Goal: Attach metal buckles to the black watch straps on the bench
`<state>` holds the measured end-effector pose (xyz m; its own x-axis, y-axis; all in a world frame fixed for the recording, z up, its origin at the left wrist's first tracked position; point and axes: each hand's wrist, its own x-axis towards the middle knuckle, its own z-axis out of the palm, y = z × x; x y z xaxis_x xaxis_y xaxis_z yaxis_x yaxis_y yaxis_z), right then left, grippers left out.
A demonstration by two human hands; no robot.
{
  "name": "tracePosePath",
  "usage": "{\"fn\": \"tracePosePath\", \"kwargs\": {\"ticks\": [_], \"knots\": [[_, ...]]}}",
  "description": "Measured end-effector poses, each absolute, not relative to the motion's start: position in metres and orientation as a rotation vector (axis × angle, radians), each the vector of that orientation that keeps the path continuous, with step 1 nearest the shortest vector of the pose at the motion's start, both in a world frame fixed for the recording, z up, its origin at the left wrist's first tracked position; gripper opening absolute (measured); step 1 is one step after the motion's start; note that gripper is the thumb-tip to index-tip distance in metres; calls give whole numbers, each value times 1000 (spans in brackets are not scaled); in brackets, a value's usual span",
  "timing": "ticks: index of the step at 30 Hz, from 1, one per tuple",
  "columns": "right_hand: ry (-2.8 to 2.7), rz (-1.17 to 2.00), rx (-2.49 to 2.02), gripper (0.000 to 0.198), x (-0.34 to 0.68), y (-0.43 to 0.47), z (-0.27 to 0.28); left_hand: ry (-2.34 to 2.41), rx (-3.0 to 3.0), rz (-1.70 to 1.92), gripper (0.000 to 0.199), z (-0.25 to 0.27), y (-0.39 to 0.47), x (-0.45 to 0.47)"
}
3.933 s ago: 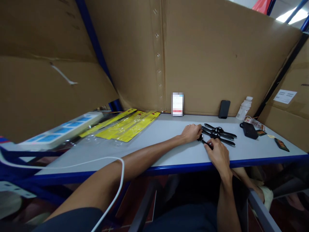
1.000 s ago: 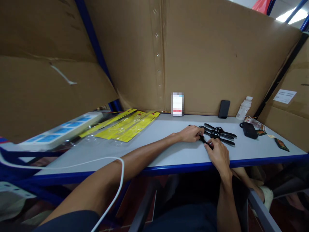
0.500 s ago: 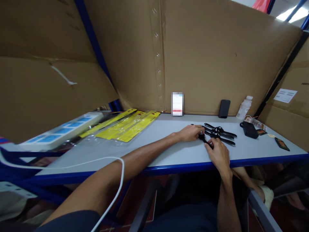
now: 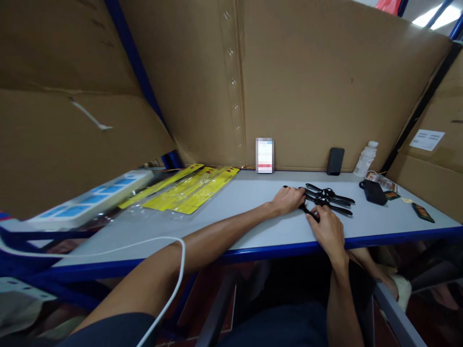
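Note:
My left hand (image 4: 288,199) is closed over the left part of a black plier-like tool (image 4: 308,211), and its fingers cover most of that part. At the right end of the same tool, my right hand (image 4: 327,225) pinches a black handle with thumb and fingers. More black plier-like tools (image 4: 331,193) with pale pivots lie just beyond my right hand, their handles pointing right. The exact kind of these tools is too small to make out.
Yellow cards with clear plastic packaging (image 4: 197,195) lie on the left beside a white and blue box (image 4: 96,196). A lit phone (image 4: 265,156), a dark phone (image 4: 335,161), a bottle (image 4: 366,159) and a black case (image 4: 374,193) stand or lie farther back. A white cable (image 4: 183,260) crosses my left arm.
My left hand has shifted slightly, with its fingers now flatter over the tool. My right hand stays almost in place. The view has tilted a little.

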<state>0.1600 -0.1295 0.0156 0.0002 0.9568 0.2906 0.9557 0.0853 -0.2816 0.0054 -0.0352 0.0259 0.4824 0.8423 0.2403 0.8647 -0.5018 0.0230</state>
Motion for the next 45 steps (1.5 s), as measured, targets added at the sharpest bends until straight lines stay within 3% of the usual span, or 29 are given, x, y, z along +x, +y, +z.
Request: {"fn": "tracePosePath", "kwargs": {"ticks": [14,20,25,31,39,45], "knots": [[-1950,29,-1889,21,158,-132,16,-1651,-2553,-346,23,22,-22,-24],[-1940,19,-1896,21,157,-133,17,-1714,-2415,-475,28,22,-16,-33],[-1942,25,-1889,21,158,-131,15,-1395,-2621,-687,28,18,-18,-26],[-1945,33,-1894,20,158,-130,15,-1117,-2919,-701,25,11,-20,-16],[-1942,38,-1890,20,158,-133,17,-1399,-3154,-1378,30,4,-1,-13],[-1929,29,-1895,21,158,-132,16,-1715,-2755,-1756,32,11,22,-27]]}}
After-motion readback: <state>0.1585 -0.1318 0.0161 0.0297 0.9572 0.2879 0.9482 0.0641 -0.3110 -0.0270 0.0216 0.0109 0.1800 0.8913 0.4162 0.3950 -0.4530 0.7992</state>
